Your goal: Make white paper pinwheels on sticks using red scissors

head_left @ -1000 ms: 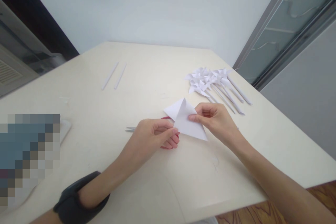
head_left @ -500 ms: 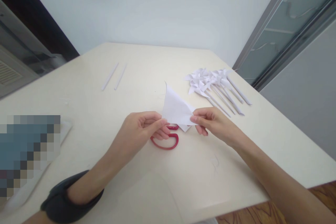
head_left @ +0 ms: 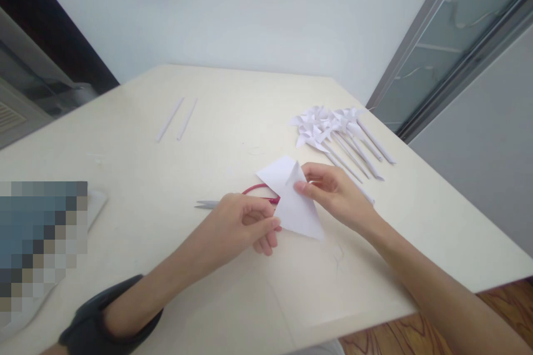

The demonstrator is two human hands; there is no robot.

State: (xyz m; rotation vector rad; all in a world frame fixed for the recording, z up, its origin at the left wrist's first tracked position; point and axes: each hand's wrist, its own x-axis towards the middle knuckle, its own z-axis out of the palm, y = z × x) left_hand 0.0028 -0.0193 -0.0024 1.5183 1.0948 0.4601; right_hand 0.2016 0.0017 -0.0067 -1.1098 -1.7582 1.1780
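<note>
A folded white paper triangle (head_left: 295,208) is held just above the cream table (head_left: 233,122) by both my hands. My left hand (head_left: 245,224) pinches its lower left edge with thumb and forefinger. My right hand (head_left: 333,191) pinches the upper right part near the fold. Under the paper and my left hand lie red-handled scissors (head_left: 254,193), blades pointing left.
A pile of white paper pinwheels on rolled sticks (head_left: 333,130) lies at the right back of the table. Two thin rolled paper sticks (head_left: 177,119) lie at the back left. A blurred patch (head_left: 41,238) covers the left edge. The table's front edge runs close below my right forearm.
The paper, lifted and opened upright half a second ago, is folded down flat into a triangle again. Both hands have come lower, and my left hand now covers the scissors' handles.
</note>
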